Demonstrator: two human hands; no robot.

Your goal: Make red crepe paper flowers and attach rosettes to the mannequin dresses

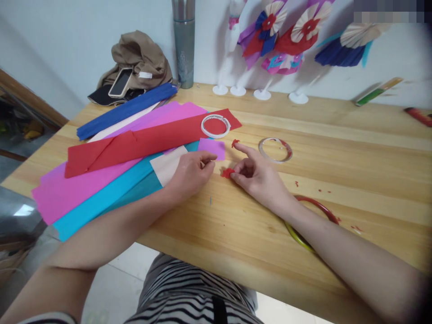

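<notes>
My right hand (258,176) rests on the wooden table (337,148), thumb and curled fingers pinching a small red paper scrap (227,173), the index finger stretched toward another red scrap (234,142). My left hand (191,173) lies just left of it with fingers curled together; what they hold, if anything, I cannot make out. It sits over a cream paper piece (165,165) and beside a small purple sheet (212,148).
Long crepe sheets in red (135,141), pink, teal and blue fan out at left. Two tape rings (216,125) (276,150) lie nearby. A red and yellow hoop (317,206) lies under my right forearm. Paper fan decorations, a flask, a bag and a phone line the wall.
</notes>
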